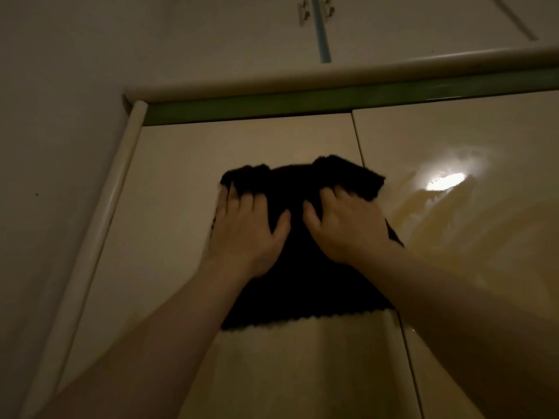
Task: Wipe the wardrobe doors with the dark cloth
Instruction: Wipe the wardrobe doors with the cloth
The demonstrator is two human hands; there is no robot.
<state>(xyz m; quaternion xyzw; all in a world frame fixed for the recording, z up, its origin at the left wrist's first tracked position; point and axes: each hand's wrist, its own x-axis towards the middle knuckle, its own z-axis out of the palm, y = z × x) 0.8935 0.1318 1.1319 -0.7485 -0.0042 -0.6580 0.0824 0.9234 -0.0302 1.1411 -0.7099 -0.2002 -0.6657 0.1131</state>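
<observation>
A dark cloth (298, 285) is spread flat against the glossy cream left wardrobe door (169, 213), high up near its top edge. Its right side reaches over the seam onto the right wardrobe door (472, 243). My left hand (248, 228) presses on the cloth's left part, fingers curled into its bunched upper edge. My right hand (348, 222) presses on the cloth's right part in the same way. Both bare forearms reach up from the bottom of the view. The cloth's lower edge hangs straight and scalloped below my wrists.
A green strip (302, 104) and a rounded cream rail (332, 74) run above the doors. A rounded cream post (99, 225) borders the left door, with a plain wall to its left. Upper cabinet doors with hinges (314, 9) sit above. A light reflection (444, 180) glares on the right door.
</observation>
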